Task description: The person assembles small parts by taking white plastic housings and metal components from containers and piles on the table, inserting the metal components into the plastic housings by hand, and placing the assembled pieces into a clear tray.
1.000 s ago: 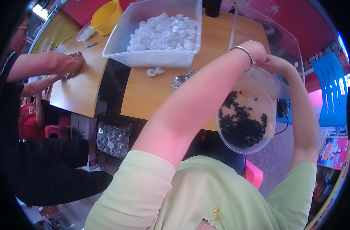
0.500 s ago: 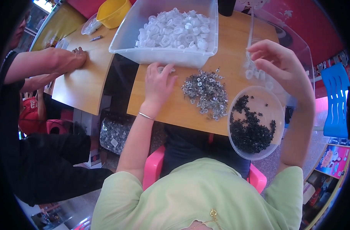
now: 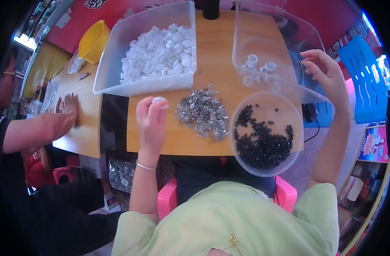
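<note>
My left hand [image 3: 150,121] is raised over the table edge, its fingers pinching a small white plastic piece [image 3: 159,100]. My right hand [image 3: 325,70] hangs above the right side of a clear plastic bin [image 3: 242,55], fingers loosely bent and apart, nothing visible between them. Several white round pieces [image 3: 259,64] lie in that bin. A heap of small silvery metal and clear parts [image 3: 203,112] is on the table between my hands. Beside it, a round clear tub [image 3: 298,147] holds small black star-like parts [image 3: 265,143]. Behind my left hand stands a translucent bin [image 3: 143,88] heaped with white plastic pieces [image 3: 161,51].
At the left, a person in dark clothing rests a hand [image 3: 69,109] on another wooden table [image 3: 86,132]. A yellow bowl [image 3: 92,45] and a pen-like item [image 3: 83,76] are on it. A dark cylinder [image 3: 211,9] stands at the back. A blue slatted chair back [image 3: 366,81] is at the right.
My left hand has come back from the white-piece bin and lifted, a white piece showing in its fingertips. My right hand stays over the clear bin's side. The view has shifted.
</note>
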